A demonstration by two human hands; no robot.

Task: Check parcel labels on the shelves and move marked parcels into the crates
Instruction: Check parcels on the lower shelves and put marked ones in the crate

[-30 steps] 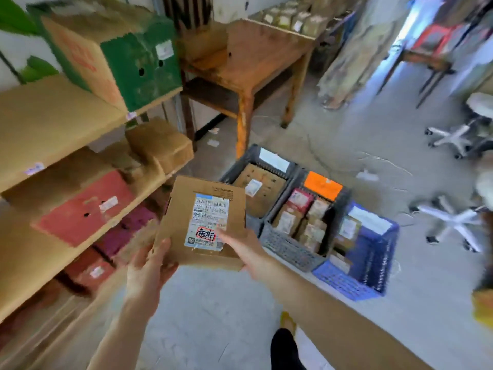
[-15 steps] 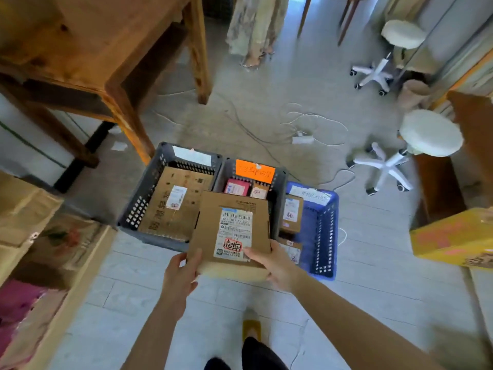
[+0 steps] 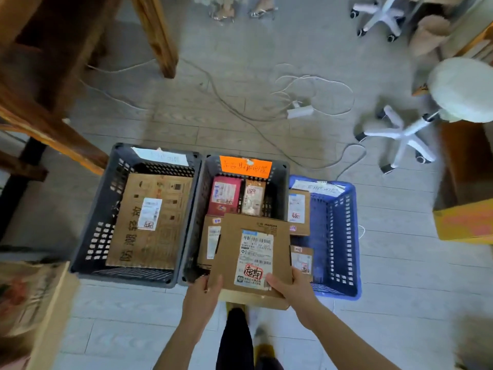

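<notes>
Closer over the middle dark plastic crate [image 3: 278, 188], the flat brown cardboard parcel [image 3: 253, 257] with a red-marked label has been brought. Its near corners are gripped by the left hand [image 3: 205, 292] and right hand [image 3: 290, 287]. Several parcels are crated already; this one is not yet released.

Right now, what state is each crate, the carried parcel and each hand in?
left crate: holds one large box
middle crate: holds several parcels
blue crate: holds a few parcels
parcel: held over the middle crate, label up, red mark showing
left hand: grips the parcel's near left corner
right hand: grips its near right corner, thumb on the label
</notes>
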